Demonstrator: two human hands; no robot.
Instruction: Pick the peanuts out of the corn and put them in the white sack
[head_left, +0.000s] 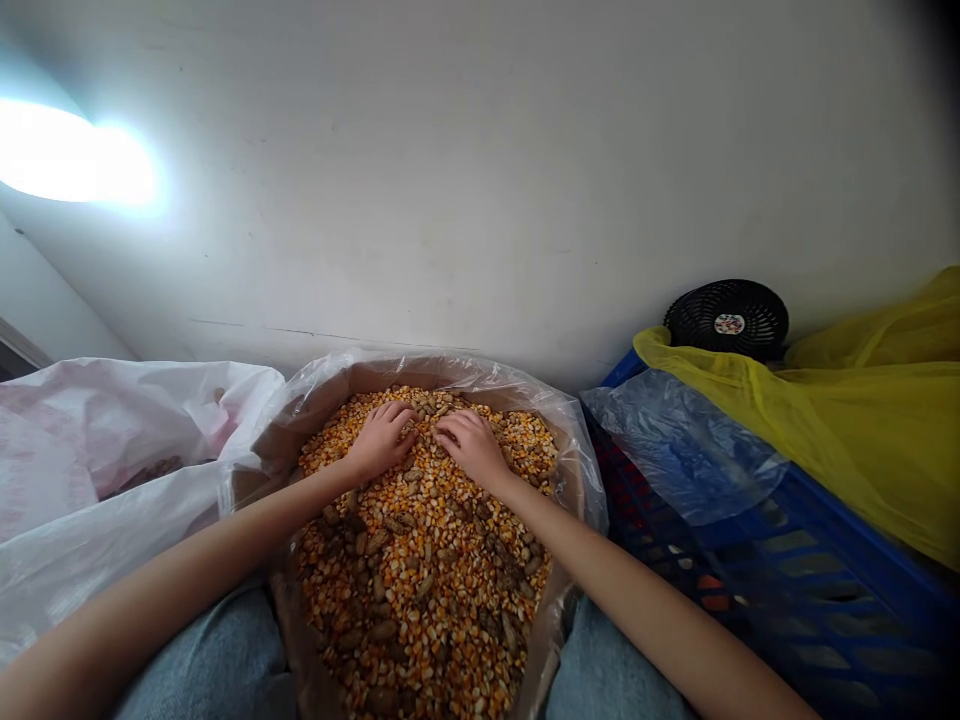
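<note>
A cardboard box (375, 375) lined with a clear plastic bag (480, 372) sits between my knees. It is heaped with yellow-orange dried corn kernels (442, 570), with several unshelled peanuts (379, 630) mixed through them. My left hand (382, 440) rests palm down on the far part of the heap, and my right hand (469, 448) lies close beside it. The fingers of both hands curl down into the kernels, so I cannot tell whether either hand holds anything.
A white sack (97, 440) with brown contents lies to the left of the box. To the right stands a blue plastic crate (810, 590), under a bluish plastic bag (675, 450) and a yellow plastic sheet (847, 420). A small black fan (727, 320) sits against the white wall behind.
</note>
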